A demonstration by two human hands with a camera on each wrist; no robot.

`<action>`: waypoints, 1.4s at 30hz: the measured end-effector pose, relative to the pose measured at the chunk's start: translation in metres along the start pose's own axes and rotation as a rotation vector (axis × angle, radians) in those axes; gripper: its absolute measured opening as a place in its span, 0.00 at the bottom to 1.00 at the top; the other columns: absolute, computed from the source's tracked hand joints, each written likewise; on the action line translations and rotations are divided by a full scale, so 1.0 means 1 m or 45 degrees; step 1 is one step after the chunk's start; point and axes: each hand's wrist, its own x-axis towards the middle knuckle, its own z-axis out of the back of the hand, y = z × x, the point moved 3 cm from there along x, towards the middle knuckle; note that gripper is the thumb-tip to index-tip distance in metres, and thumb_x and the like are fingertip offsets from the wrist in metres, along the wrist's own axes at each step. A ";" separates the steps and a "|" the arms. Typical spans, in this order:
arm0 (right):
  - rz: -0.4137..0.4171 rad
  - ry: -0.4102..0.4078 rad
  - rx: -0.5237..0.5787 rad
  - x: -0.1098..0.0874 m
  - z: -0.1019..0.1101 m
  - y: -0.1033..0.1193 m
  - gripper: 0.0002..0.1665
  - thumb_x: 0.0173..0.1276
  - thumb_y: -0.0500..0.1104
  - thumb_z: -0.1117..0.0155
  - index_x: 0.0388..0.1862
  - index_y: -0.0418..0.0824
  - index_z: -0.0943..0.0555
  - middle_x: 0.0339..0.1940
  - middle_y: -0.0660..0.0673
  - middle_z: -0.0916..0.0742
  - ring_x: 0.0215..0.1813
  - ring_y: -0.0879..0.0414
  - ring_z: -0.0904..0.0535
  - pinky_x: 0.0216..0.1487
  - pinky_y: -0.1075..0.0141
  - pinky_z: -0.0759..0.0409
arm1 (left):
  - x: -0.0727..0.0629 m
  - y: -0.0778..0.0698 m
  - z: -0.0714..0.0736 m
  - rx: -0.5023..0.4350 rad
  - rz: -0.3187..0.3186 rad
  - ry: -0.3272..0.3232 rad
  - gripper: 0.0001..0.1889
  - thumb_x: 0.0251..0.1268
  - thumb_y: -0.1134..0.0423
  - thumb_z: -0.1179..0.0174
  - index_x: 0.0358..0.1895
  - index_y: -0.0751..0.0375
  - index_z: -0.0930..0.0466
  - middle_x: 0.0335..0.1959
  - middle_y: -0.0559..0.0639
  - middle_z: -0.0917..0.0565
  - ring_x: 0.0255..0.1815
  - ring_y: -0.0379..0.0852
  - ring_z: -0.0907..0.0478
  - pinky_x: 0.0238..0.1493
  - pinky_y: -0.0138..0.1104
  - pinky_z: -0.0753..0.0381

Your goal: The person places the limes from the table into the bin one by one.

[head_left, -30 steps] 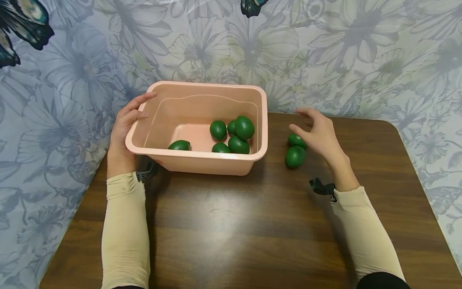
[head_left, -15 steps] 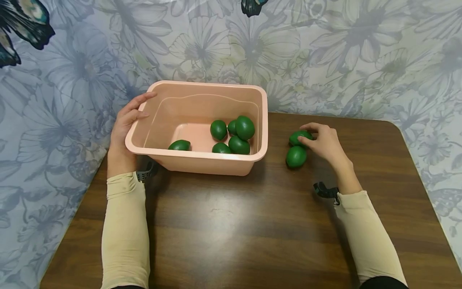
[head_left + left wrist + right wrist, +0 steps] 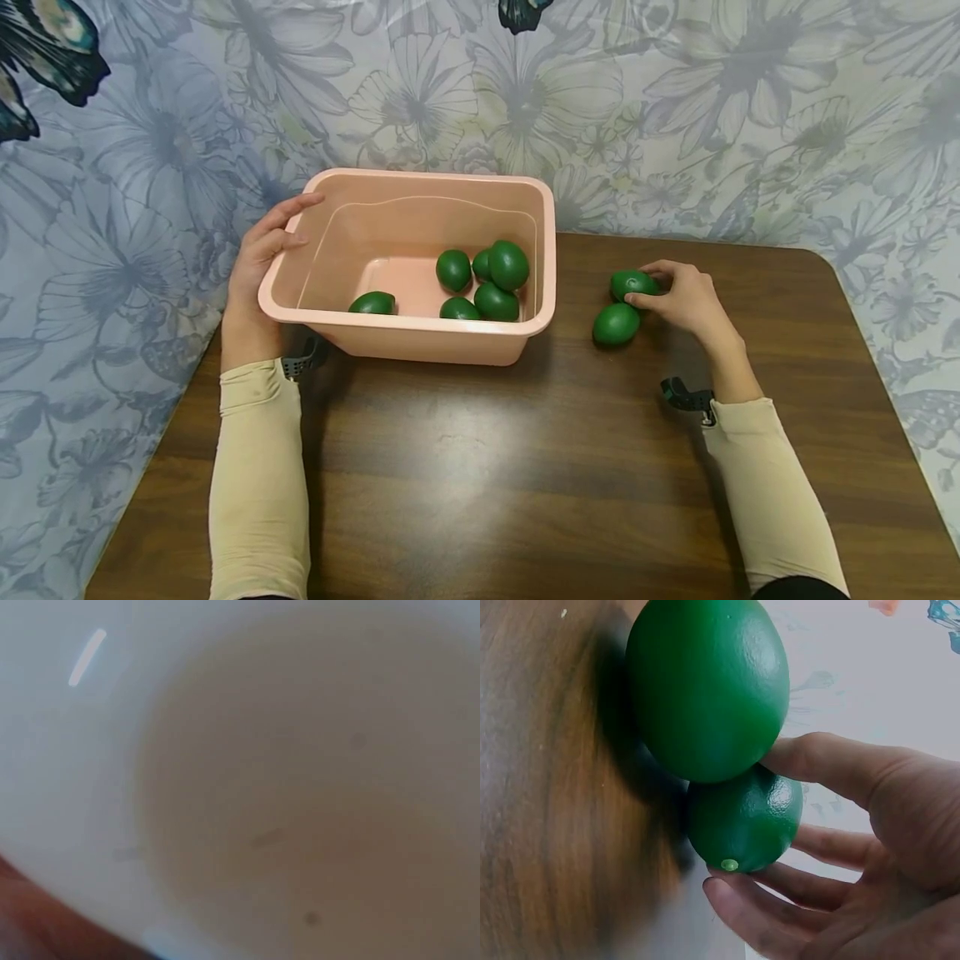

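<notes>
Glossy green oval fruit with a pale stem tip (image 3: 742, 814) sits between the thumb (image 3: 825, 759) and curved fingers (image 3: 802, 889) of your right hand (image 3: 688, 302), which are parted only as far as its body demands. Your thumb reaches into the seam beside a second glossy green oval fruit (image 3: 709, 690), on the side nearer you; whether it touches that neighbor, neither view settles, nor whether the gripped fruit is clear of the dark wood-grain table (image 3: 465, 467). Best practice, by the look of it: seat your fingertips around the middle, as smooth skin may slip, and draw the fruit straight up, away from its neighbor, lest that one roll. Well to the left of the pair, your left hand (image 3: 255, 262) grips the left end of a pale pink rectangular plastic bin (image 3: 375, 322), digits over the rim; a firm hold there should stop it shifting. Inside lie six more green fruits (image 3: 496, 302), five clustered toward the right. Behind hangs a pale floral backdrop (image 3: 600, 100).
</notes>
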 end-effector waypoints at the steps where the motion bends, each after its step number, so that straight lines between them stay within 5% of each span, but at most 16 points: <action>1: -0.004 -0.003 -0.001 0.000 0.000 0.000 0.40 0.71 0.56 0.27 0.72 0.33 0.24 0.64 0.25 0.17 0.65 0.30 0.23 0.62 0.36 0.24 | 0.000 0.000 0.000 -0.002 -0.003 -0.004 0.31 0.70 0.84 0.63 0.70 0.66 0.22 0.82 0.59 0.38 0.84 0.57 0.46 0.69 0.34 0.24; 18: 0.020 -0.205 0.087 -0.006 0.002 0.003 0.35 0.69 0.57 0.26 0.64 0.34 0.19 0.57 0.28 0.15 0.60 0.34 0.22 0.57 0.40 0.25 | 0.000 0.001 0.000 -0.029 -0.006 0.017 0.30 0.71 0.84 0.65 0.70 0.67 0.22 0.80 0.60 0.35 0.81 0.55 0.40 0.67 0.34 0.23; 22: 0.055 -0.270 0.134 -0.010 0.008 0.016 0.35 0.69 0.57 0.25 0.65 0.35 0.19 0.58 0.29 0.14 0.59 0.34 0.17 0.55 0.45 0.22 | -0.001 0.000 0.000 -0.047 0.001 0.028 0.31 0.71 0.84 0.66 0.71 0.67 0.23 0.81 0.59 0.37 0.83 0.57 0.43 0.69 0.35 0.23; 29: 0.109 -0.357 0.169 -0.015 0.018 0.042 0.35 0.66 0.60 0.24 0.64 0.40 0.17 0.57 0.35 0.11 0.49 0.38 0.09 0.36 0.76 0.23 | -0.003 -0.001 -0.001 -0.009 -0.005 0.012 0.31 0.71 0.84 0.65 0.71 0.66 0.23 0.81 0.57 0.37 0.83 0.56 0.45 0.68 0.34 0.24; 35: 0.152 -0.459 0.183 -0.017 0.023 0.067 0.33 0.65 0.61 0.24 0.62 0.44 0.16 0.55 0.42 0.10 0.42 0.56 0.11 0.39 0.78 0.23 | -0.003 0.000 -0.002 -0.019 -0.009 0.021 0.31 0.71 0.84 0.64 0.70 0.66 0.23 0.80 0.57 0.35 0.82 0.55 0.43 0.68 0.34 0.24; 42: 0.252 -0.570 0.305 -0.018 0.028 0.099 0.30 0.64 0.56 0.22 0.60 0.44 0.15 0.52 0.44 0.09 0.49 0.54 0.12 0.45 0.79 0.19 | -0.002 0.000 -0.002 -0.002 -0.021 0.022 0.31 0.71 0.84 0.65 0.70 0.67 0.23 0.80 0.58 0.35 0.82 0.55 0.43 0.68 0.34 0.24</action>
